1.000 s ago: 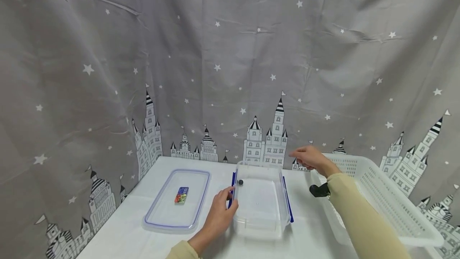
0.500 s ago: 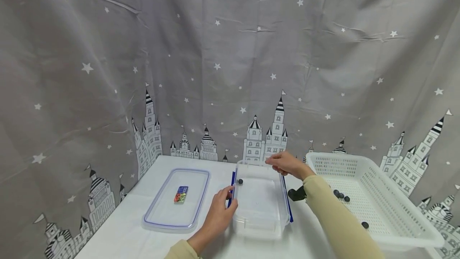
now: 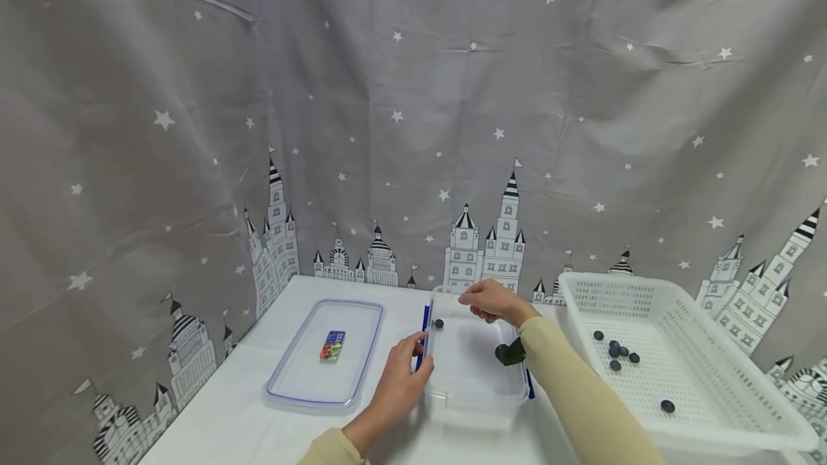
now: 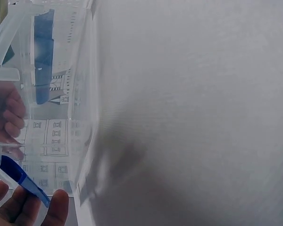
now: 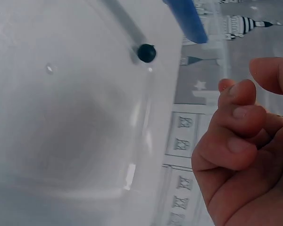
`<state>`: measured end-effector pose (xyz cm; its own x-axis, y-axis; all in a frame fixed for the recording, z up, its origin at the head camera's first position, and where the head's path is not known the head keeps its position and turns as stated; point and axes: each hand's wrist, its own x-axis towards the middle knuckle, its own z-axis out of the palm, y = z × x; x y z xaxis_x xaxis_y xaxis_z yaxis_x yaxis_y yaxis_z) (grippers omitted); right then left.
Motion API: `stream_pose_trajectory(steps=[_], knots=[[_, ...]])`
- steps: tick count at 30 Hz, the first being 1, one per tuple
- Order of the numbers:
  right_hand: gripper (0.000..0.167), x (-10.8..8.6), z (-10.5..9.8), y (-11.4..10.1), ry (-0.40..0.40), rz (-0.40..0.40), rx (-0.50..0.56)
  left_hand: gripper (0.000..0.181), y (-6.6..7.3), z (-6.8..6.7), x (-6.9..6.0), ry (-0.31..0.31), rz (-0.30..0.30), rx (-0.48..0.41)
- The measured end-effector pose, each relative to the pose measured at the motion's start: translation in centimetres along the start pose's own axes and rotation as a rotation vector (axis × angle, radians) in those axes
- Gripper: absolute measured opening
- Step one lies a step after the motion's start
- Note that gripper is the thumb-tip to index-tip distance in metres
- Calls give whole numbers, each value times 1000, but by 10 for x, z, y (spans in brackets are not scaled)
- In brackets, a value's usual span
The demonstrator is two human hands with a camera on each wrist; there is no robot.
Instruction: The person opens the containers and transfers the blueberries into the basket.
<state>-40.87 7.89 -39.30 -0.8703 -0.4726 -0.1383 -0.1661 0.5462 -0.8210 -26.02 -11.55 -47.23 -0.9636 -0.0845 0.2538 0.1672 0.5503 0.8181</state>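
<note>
A clear plastic food container (image 3: 461, 372) with blue side latches stands on the table, one blueberry (image 3: 439, 323) inside near its far left corner. My left hand (image 3: 400, 379) holds the container's left side, thumb and fingers about the blue latch (image 4: 23, 179). Over the container's far end hovers my right hand (image 3: 492, 301). In the right wrist view its fingers (image 5: 233, 150) are curled and the thumb shows apart from them; no berry is visible between them, though part of the grip is hidden. To the right, a white perforated basket (image 3: 743, 397) contains several loose blueberries (image 3: 614, 351).
The container's clear lid (image 3: 297, 379), with a blue seal and a coloured label (image 3: 332, 345), lies flat to the left on the white table (image 3: 248, 386). Behind the table hangs a grey curtain (image 3: 375, 128) printed with stars and castles.
My right hand has moved left from beside the basket to above the container's far end, uncovering the blueberries in the basket. The left hand keeps its place at the container's side.
</note>
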Motion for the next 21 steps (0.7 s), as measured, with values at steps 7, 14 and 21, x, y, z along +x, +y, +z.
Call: stream_pose_trajectory(steps=[7,14,21], knots=[[28,7,18,6,46,50,33,47,2,0,0,16,19,-1],[35,19,38,13,88,145,53,46,1,-2,0,-11,60,14],[31,25,52,23,126,233,82,46,3,-2,2,-12,39,19]])
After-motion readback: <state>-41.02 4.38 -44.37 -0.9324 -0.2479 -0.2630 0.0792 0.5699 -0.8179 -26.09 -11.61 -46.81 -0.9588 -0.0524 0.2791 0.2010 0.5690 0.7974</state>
